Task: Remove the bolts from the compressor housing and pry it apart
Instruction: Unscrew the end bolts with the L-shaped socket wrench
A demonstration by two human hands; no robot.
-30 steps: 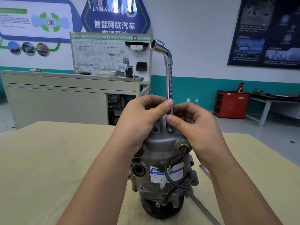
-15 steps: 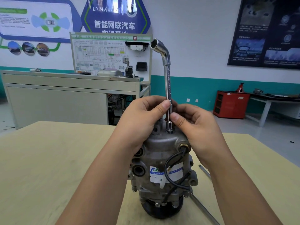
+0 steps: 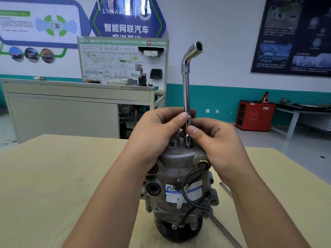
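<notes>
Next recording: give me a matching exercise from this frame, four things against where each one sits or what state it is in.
Things
1. socket wrench
2. compressor
3. black cable
4. red cabinet

Places or states
A. in the background at right
B. standing on end on the table
C. upright, pinched by the left hand and right hand
D. looping across the white label

Pairs: 1-C, 2-B, 3-D, 4-A
</notes>
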